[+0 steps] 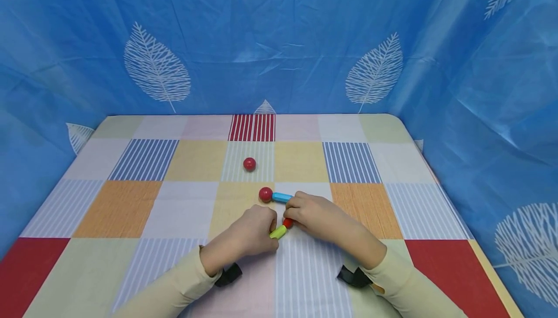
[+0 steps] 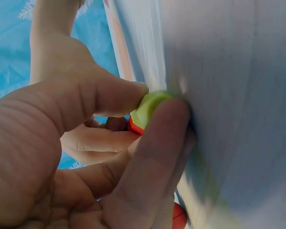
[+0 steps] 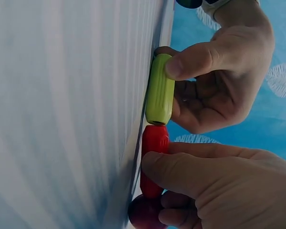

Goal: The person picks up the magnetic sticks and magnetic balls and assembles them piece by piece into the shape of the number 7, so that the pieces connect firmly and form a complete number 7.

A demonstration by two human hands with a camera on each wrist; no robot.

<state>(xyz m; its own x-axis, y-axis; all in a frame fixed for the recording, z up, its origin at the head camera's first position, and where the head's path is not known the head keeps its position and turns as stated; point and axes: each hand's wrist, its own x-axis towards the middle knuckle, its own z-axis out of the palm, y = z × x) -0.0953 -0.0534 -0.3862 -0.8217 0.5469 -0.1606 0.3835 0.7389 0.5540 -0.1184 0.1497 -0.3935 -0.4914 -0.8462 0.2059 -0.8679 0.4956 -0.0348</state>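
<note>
My left hand point(image 1: 257, 231) pinches a yellow-green grooved rod point(image 3: 159, 90) between thumb and fingers, low over the cloth. My right hand point(image 1: 316, 215) pinches a red rod point(image 3: 156, 140), lined up end to end with the green one; the ends touch or nearly touch. A dark red ball point(image 3: 147, 213) sits at the red rod's other end, partly behind my right fingers. In the head view, a blue rod point(image 1: 282, 197) runs from a red ball point(image 1: 265, 194) to my right fingers, which hide its right end.
Another red ball point(image 1: 249, 164) lies alone farther back on the patchwork tablecloth point(image 1: 183, 206). A blue curtain with white leaf prints point(image 1: 279, 42) hangs behind the table and along its sides. Black straps point(image 1: 228, 275) are at both wrists.
</note>
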